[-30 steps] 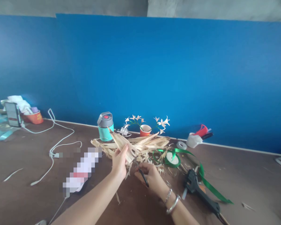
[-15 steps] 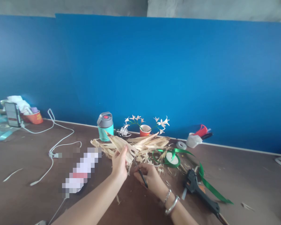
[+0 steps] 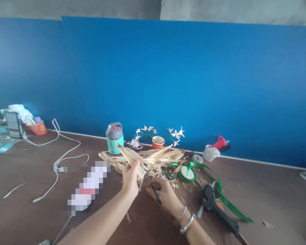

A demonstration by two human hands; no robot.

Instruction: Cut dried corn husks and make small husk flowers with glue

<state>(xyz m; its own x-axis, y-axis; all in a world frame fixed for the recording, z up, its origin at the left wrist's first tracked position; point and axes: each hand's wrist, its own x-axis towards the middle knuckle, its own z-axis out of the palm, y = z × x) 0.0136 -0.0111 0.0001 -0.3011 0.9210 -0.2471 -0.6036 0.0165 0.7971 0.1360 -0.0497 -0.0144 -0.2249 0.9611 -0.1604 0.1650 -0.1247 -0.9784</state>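
My left hand (image 3: 130, 178) pinches a dried husk strip (image 3: 129, 154) between thumb and curled fingers, and the strip slants up-left above the husk pile (image 3: 165, 156). Just to the right, my right hand (image 3: 165, 194) is closed around black scissors (image 3: 154, 191), whose blades point up at the strip's lower end.

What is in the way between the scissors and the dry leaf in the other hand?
Nothing that shows. The right hand holds the scissors with the blades right at the lower edge of the dry leaf, which the left hand grips. The loose leaf pile lies behind them.
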